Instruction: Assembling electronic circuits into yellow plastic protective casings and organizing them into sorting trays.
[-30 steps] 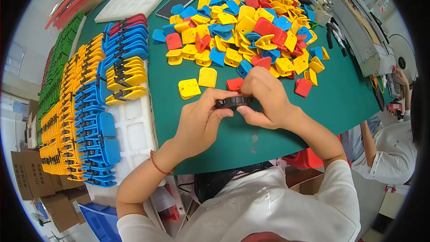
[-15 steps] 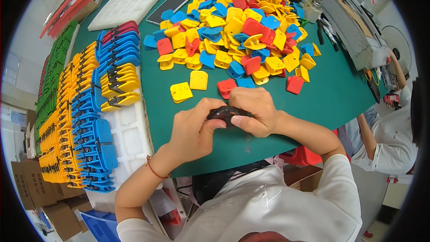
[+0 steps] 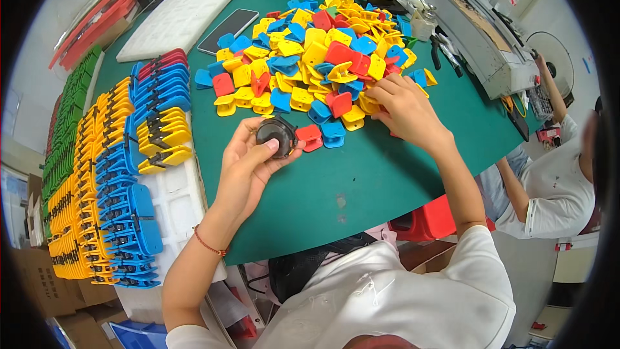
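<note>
My left hand (image 3: 248, 158) is closed around a black, round, disc-like piece (image 3: 276, 137), its thumb lying across the front. Just right of that piece, a red plastic clip half (image 3: 310, 137) and a blue one (image 3: 332, 134) lie on the table. My right hand (image 3: 408, 110) reaches to the near right edge of a heap of yellow, blue and red clip halves (image 3: 316, 52). Its fingers are bent and apart, with the tips beside yellow pieces (image 3: 368, 104); no held piece shows. Part of the heap is hidden behind this hand.
Rows of assembled clips (image 3: 116, 181) in green, yellow and blue stand at left on a white foam tray (image 3: 177, 187). A phone (image 3: 228, 31) and a white foam board (image 3: 187, 16) lie at the back left. At right is a machine (image 3: 497, 45), with a person (image 3: 549, 181) seated beyond.
My hands have parted. The left keeps the black round piece and has moved left; the right has let go of it and moved up and right to the heap. The view has shifted slightly.
</note>
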The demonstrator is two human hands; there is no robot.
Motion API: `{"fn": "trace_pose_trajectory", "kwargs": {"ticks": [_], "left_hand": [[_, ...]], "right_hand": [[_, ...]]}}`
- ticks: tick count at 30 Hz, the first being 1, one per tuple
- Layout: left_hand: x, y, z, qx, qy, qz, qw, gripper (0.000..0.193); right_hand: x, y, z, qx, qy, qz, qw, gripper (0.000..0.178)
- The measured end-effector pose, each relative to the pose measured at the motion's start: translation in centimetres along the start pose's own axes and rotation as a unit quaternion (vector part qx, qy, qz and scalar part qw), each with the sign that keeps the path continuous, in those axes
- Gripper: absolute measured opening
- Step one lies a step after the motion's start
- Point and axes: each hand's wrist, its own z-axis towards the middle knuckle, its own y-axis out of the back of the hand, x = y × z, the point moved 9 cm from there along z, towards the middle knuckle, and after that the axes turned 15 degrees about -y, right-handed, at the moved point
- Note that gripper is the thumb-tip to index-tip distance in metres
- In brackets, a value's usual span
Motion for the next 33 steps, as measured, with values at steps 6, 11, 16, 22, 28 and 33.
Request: {"fn": "trace_pose_trajectory", "kwargs": {"ticks": [6, 11, 16, 22, 28, 33], "left_hand": [[0.2, 0.8, -0.1, 0.02, -0.025, 0.045, 0.998, 0.027], [0.3, 0.9, 0.0, 0.011, -0.054, 0.052, 0.997, 0.029], [0.1, 0.1, -0.2, 0.045, -0.084, 0.066, 0.993, 0.031], [-0.3, 0.2, -0.1, 0.052, -0.094, 0.081, 0.991, 0.03], [-0.5, 0.3, -0.1, 0.063, -0.096, 0.088, 0.99, 0.029], [-0.8, 0.0, -0.1, 0.078, -0.112, 0.097, 0.986, 0.028]], "right_hand": [[2.1, 4.9, -1.5, -0.138, -0.011, 0.206, 0.969, 0.034], [5.4, 5.6, -3.5, -0.147, 0.1, 0.275, 0.945, 0.03], [7.3, 5.0, -3.6, -0.131, 0.139, 0.319, 0.928, 0.035], [7.3, 4.9, -3.3, -0.136, 0.139, 0.334, 0.922, 0.034], [7.3, 4.7, -3.4, -0.126, 0.126, 0.318, 0.931, 0.032], [7.5, 4.6, -3.5, -0.136, 0.136, 0.313, 0.93, 0.033]]}}
